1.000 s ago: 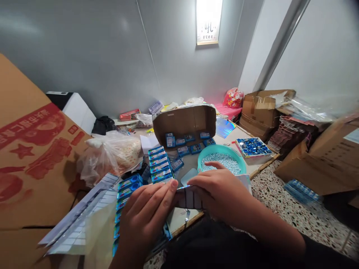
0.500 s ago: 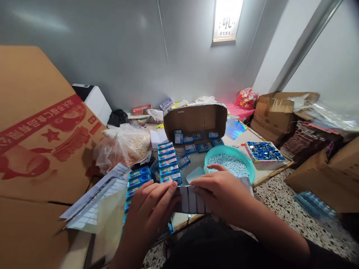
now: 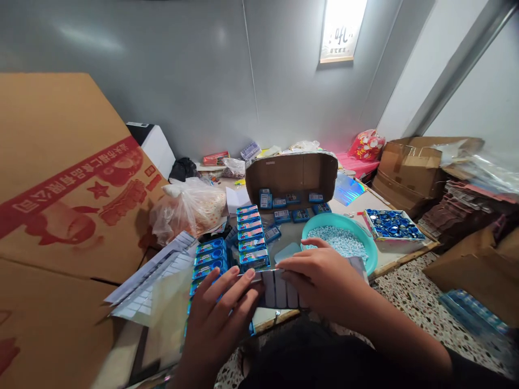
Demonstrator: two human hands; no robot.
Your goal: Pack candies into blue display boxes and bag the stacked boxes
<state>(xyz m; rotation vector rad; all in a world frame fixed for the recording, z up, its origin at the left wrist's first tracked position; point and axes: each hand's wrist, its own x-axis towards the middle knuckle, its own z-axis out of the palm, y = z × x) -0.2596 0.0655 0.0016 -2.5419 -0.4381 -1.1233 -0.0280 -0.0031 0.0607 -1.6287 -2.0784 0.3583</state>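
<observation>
Between my two hands, near the table's front edge, is a sheet of pale rectangular labels. My left hand is at its left end, fingers bent over the upper edge and thumb partly hidden. With thumb and fingers, my right hand pinches the sheet's upper edge farther right. Just beyond stands a row of small blue packs with shiny pinkish tops. A second row of blue packs with round blue parts lies left of it, partly behind my left hand. A pale blue scoop lies beyond the sheet.
A turquoise basin of small pale pellets stands right of centre. Farther right is a box of blue round pieces. An open cardboard box holds several blue packs. More label sheets and a large carton are left.
The view has swung slightly left, so things sit farther right. The fingers of my left hand have lifted and spread a little along the sheet's edge. My right hand keeps its pinch.
</observation>
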